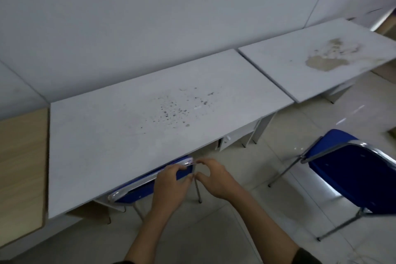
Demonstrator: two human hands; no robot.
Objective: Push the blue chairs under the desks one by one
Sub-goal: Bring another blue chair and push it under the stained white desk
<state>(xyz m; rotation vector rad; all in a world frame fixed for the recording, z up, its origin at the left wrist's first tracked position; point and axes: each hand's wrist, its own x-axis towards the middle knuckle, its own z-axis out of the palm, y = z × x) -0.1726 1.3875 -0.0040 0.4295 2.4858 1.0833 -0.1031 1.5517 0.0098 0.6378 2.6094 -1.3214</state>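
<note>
Two white tables stand end to end along a pale wall. The near table (120, 130) is dusty, with dark specks around its middle; the far table (321, 58) carries a brownish stain near its centre. The floor (246, 229) is light, glossy tile. A wooden panel (21, 167) lies just beside the near table's left edge. One blue chair (150, 184) sits tucked under the near table's front edge, only its backrest showing. The left hand (171, 182) is curled over the backrest's top rail, gripping it. The right hand (214, 176) hovers just beside it, fingers loosely curved, holding nothing. A second chair (353, 169) stands on the floor, well apart from the far table.
</note>
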